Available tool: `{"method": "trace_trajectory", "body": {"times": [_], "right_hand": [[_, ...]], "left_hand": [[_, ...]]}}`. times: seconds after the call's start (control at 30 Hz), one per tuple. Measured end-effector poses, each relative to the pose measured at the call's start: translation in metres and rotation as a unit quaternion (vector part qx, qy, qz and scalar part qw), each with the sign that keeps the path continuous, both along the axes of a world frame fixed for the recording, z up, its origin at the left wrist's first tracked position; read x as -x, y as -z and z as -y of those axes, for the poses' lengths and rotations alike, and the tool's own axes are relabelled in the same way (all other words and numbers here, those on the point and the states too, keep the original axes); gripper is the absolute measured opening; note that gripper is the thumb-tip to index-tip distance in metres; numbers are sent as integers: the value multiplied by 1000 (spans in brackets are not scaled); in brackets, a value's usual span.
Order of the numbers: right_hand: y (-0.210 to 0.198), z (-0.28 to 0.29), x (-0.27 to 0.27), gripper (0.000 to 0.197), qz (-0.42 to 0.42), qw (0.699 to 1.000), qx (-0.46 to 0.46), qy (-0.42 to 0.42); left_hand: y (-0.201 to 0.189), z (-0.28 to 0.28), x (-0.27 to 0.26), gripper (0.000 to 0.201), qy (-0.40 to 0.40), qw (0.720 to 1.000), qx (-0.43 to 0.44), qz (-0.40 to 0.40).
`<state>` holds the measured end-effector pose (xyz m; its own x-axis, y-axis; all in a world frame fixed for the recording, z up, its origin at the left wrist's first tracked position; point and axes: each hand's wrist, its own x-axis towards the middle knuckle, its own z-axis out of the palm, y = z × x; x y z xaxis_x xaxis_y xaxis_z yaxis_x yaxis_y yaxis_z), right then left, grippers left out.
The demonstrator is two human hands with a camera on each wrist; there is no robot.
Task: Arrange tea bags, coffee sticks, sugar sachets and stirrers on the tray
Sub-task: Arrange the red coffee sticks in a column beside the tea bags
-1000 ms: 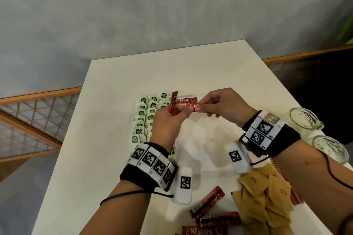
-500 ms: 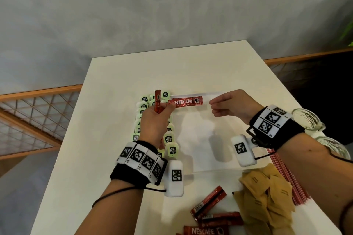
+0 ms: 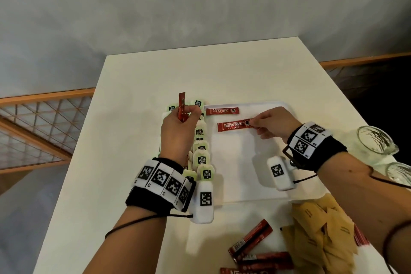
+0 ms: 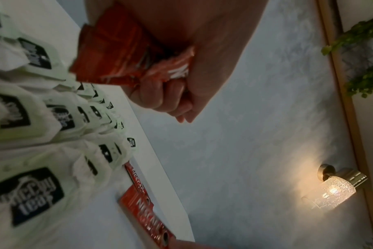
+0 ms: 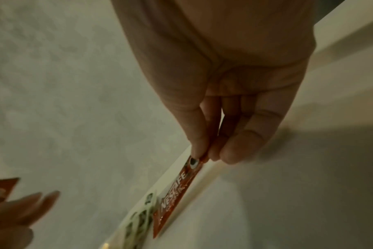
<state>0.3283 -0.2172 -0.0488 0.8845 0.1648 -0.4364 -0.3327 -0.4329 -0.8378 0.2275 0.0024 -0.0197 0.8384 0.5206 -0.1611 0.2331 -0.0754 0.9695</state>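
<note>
My left hand (image 3: 185, 113) grips a small bundle of red coffee sticks (image 3: 182, 107) upright, above the column of green-and-white tea bags (image 3: 201, 159) along the left side of the white tray (image 3: 244, 180). In the left wrist view the bundle (image 4: 128, 55) sits in my curled fingers. My right hand (image 3: 253, 123) pinches the right end of one coffee stick (image 3: 232, 126) between thumb and finger, low over the tray's far part. The right wrist view shows that stick (image 5: 179, 193) angled down. Another stick (image 3: 222, 111) lies flat just beyond it.
Loose coffee sticks (image 3: 251, 241) lie near the table's front edge. Beside them is a heap of brown sugar sachets (image 3: 322, 238), with red stirrers (image 3: 361, 238) to its right. Two glass mugs (image 3: 375, 140) stand at the right edge. A wall lamp (image 4: 332, 193) glows.
One coffee stick passed between my hands was laid at the tray's far edge. My right hand now holds a second stick just nearer. My left hand moved left with the bundle.
</note>
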Motion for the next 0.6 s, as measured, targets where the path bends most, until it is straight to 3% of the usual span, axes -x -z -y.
{"method": "trace_trajectory", "body": {"times": [0.3,0.43,0.5,0.6], "right_hand": [[16,-26,-19,18,23,998,60,7],[18,-37,-25,25,31,998,60,21],[19,-39,-26,23,32,997,70,12],[12,-37,-21,27,83,992,95,13]], "left_hand": [[8,-4,-2,30,3,998,59,-27],[7,-7,1,17,20,996,83,-29],[8,-8,3,20,54,991,115,-39],[5,-4,8,24,169,972,139,-87]]}}
